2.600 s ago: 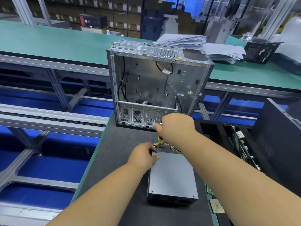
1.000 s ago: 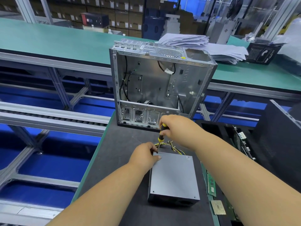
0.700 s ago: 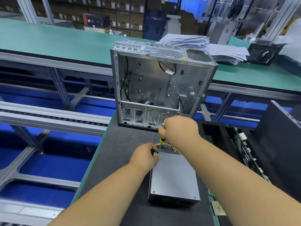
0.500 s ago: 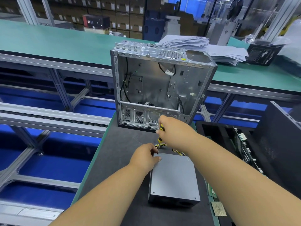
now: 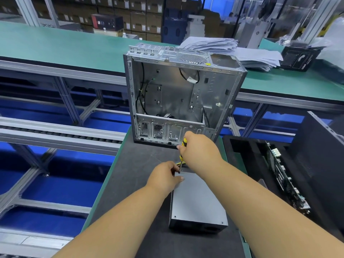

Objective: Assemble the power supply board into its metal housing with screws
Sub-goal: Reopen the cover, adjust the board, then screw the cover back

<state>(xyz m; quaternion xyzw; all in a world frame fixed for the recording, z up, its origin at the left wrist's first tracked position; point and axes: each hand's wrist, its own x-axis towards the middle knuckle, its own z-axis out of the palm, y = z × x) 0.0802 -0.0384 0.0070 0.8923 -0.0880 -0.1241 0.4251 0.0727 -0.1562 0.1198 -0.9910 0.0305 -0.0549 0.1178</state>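
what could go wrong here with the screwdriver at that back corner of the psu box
The screwdriver tip sits right beside the left hand fingers at the grey box corner; a slip could jab them. The yellow wires lie just behind that corner and might get nicked.

A flat grey power supply box (image 5: 197, 200) is lying on the dark mat with yellow-and-black wires (image 5: 183, 163) trailing from its far end, a yellow-and-black screwdriver (image 5: 182, 153) is standing tip-down at its far-left corner — and beyond it the open silver metal housing (image 5: 182, 97) is standing upright.
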